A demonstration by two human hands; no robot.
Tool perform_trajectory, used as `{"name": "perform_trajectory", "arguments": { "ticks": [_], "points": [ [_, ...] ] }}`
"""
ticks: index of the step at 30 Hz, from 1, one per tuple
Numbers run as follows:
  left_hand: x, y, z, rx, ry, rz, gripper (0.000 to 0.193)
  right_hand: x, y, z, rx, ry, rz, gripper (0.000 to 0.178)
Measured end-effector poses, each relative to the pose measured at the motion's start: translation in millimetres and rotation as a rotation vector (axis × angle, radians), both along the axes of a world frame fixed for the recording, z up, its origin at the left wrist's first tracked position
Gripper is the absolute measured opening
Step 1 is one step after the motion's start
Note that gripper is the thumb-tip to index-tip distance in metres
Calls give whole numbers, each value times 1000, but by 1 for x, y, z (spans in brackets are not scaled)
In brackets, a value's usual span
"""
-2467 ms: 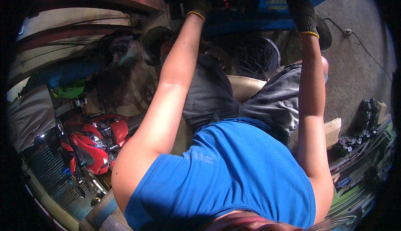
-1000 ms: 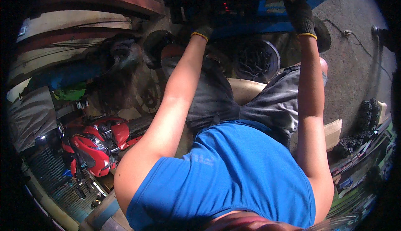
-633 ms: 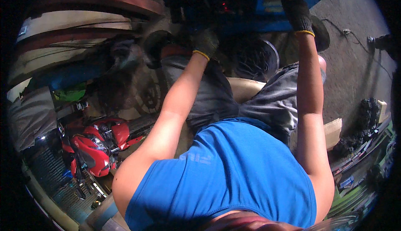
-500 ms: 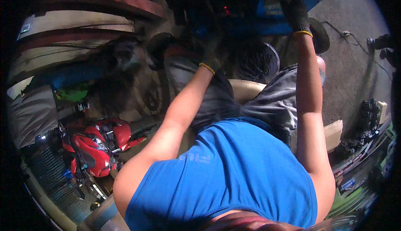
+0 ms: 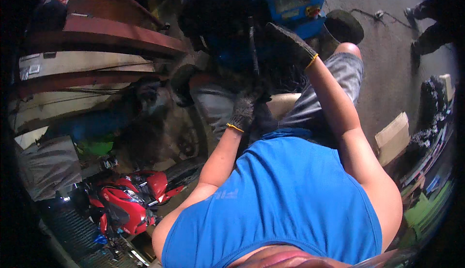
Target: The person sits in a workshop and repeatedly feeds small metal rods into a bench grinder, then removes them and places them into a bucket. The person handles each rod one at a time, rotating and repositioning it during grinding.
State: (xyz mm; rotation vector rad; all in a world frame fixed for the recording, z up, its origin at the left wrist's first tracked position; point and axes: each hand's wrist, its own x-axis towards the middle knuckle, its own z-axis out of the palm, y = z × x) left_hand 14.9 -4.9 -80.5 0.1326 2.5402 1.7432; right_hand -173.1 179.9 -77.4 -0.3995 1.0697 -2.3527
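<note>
Sitting on a pale seat (image 5: 283, 105) with knees apart, the person bends over the work. Nearest, by the left thigh, the gloved left hand (image 5: 243, 108) appears clenched around the near end of a dark rod (image 5: 253, 50), though shade hides the fingertips. The rod points away from the body, across the dark bulk (image 5: 218, 26) left of a blue machine (image 5: 295, 4); whether its far end touches anything, I cannot tell. Beyond, the gloved right hand (image 5: 296, 41) comes in from the right, fingers straightened toward the rod but apart from it; whether it grasps anything underneath cannot be told.

The work looks underway: the rod is taken up and not yet set down. What is finished at the machine, and what is left, is too dark to judge.

Around them, a red motorbike (image 5: 123, 209) stands toward the floor's near left corner, and cardboard (image 5: 393, 138) lies toward its right edge. A black disc (image 5: 344, 27) beside the machine's near right corner and a red beam (image 5: 123, 38) at the left crowd the space. Farther off, a cable (image 5: 362, 12) crosses the floor (image 5: 382, 69); dark shapes (image 5: 431, 38) near its far right edge may be another person's legs.
</note>
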Motion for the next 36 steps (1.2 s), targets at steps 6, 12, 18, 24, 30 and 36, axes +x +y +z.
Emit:
{"name": "perform_trajectory", "arguments": {
  "ticks": [6, 12, 18, 24, 30, 36],
  "points": [
    [-1, 13, 8, 382, -477, 109, 23, 24, 9, 10, -143, -361, 76, 33],
    [-15, 22, -1, 206, -353, 244, 23, 11, 18, -34, -86, -284, -17, 24],
    [-28, 13, -32, -273, 193, 249, 24, -3, 10, -50, -52, -120, -194, 22],
    [-30, 20, -8, 75, -39, 230, 24, -3, 21, -20, -102, -165, -199, 20],
    [-21, 29, 8, 107, -42, 233, 24, 1, 18, -3, -66, -111, -293, 19],
    [-41, 5, 6, 146, 5, 204, 23, -7, 20, -36, -28, 58, -339, 22]
  ]
}}
